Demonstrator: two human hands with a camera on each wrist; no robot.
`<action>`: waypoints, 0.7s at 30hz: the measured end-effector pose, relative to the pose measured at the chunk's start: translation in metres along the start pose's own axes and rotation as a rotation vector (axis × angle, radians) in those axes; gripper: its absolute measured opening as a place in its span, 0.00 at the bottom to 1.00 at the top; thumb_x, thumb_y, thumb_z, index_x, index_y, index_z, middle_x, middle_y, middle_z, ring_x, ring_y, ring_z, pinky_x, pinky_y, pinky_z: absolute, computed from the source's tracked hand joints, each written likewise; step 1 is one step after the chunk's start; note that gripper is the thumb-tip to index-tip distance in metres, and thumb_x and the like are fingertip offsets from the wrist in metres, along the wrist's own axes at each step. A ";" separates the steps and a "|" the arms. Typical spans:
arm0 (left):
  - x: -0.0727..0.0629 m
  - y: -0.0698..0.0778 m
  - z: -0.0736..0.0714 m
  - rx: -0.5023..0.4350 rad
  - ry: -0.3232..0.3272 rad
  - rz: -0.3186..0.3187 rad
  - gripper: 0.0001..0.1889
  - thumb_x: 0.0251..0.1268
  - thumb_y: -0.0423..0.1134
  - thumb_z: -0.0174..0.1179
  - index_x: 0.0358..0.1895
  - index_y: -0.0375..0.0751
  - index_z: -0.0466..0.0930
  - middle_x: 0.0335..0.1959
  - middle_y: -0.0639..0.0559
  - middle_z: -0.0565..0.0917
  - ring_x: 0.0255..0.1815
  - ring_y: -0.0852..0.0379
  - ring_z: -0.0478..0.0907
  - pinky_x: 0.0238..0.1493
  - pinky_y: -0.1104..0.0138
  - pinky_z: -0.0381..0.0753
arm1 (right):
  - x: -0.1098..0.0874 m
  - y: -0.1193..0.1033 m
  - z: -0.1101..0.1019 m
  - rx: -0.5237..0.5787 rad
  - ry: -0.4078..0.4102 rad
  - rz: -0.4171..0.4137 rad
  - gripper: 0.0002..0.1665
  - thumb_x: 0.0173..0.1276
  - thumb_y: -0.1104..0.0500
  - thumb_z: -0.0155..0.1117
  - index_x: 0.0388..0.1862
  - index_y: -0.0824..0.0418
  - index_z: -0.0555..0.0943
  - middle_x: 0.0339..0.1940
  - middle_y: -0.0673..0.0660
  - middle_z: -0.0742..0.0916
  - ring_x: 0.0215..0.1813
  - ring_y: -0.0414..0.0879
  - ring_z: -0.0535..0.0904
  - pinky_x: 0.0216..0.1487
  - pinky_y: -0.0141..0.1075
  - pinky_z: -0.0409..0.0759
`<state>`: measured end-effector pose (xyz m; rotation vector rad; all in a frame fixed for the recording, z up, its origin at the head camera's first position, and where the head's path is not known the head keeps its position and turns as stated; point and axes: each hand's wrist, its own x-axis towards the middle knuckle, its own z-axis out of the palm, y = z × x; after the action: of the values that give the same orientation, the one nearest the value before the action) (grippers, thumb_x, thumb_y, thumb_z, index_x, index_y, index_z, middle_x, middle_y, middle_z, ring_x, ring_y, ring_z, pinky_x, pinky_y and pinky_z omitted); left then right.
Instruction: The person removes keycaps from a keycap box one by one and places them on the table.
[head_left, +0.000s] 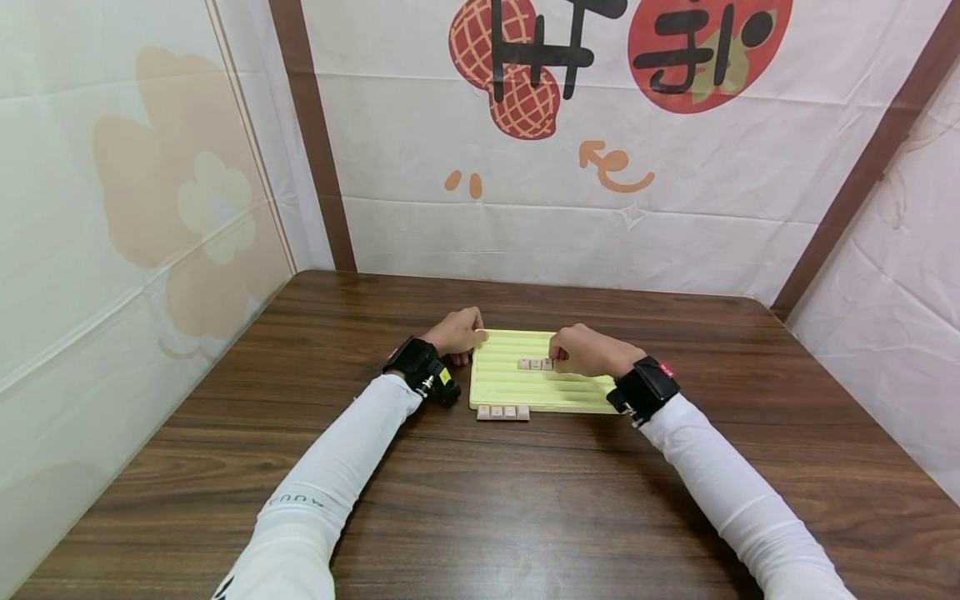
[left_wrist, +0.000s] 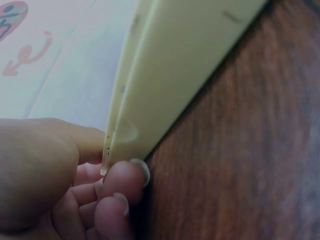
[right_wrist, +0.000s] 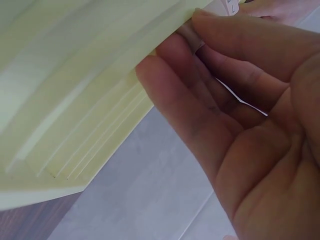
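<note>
On a brown wooden table (head_left: 480, 500), a person's left hand (head_left: 456, 333) and right hand (head_left: 588, 350) are busy at a flat, yellow plastic tray (head_left: 525, 397) with long ridges.

The left hand grips the tray's left edge near its far corner, fingers bent. Over the tray's right half, the right hand pinches a small, beige block (right_wrist: 189, 37), partly hidden by the fingers. Three square, beige blocks with dark marks (head_left: 536, 364) sit side by side just left of the tray's middle. Four more beige blocks (head_left: 503, 412) make a row just beside the tray's near edge, toward its left end. Behind the tray, past the table, hangs a white cloth with red peanut pictures (head_left: 487, 237).
</note>
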<state>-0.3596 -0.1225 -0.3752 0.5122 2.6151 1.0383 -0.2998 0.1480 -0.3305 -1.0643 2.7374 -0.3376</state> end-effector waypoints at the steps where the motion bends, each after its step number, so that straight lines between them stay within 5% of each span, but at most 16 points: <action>1: 0.000 0.000 0.000 -0.001 0.000 -0.002 0.08 0.75 0.42 0.47 0.42 0.40 0.66 0.26 0.46 0.75 0.18 0.54 0.76 0.20 0.66 0.77 | 0.000 0.000 0.000 0.000 0.000 0.001 0.09 0.68 0.63 0.61 0.46 0.61 0.82 0.43 0.57 0.86 0.47 0.49 0.82 0.49 0.39 0.80; 21: -0.004 0.002 0.001 0.031 0.024 0.015 0.09 0.76 0.42 0.48 0.42 0.40 0.66 0.26 0.47 0.74 0.18 0.54 0.75 0.20 0.67 0.76 | -0.001 -0.001 -0.003 0.004 -0.014 0.040 0.11 0.69 0.63 0.61 0.48 0.62 0.82 0.45 0.58 0.86 0.48 0.50 0.82 0.50 0.40 0.80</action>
<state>-0.3551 -0.1223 -0.3740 0.5300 2.6562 1.0163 -0.2995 0.1483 -0.3270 -1.0051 2.7403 -0.3288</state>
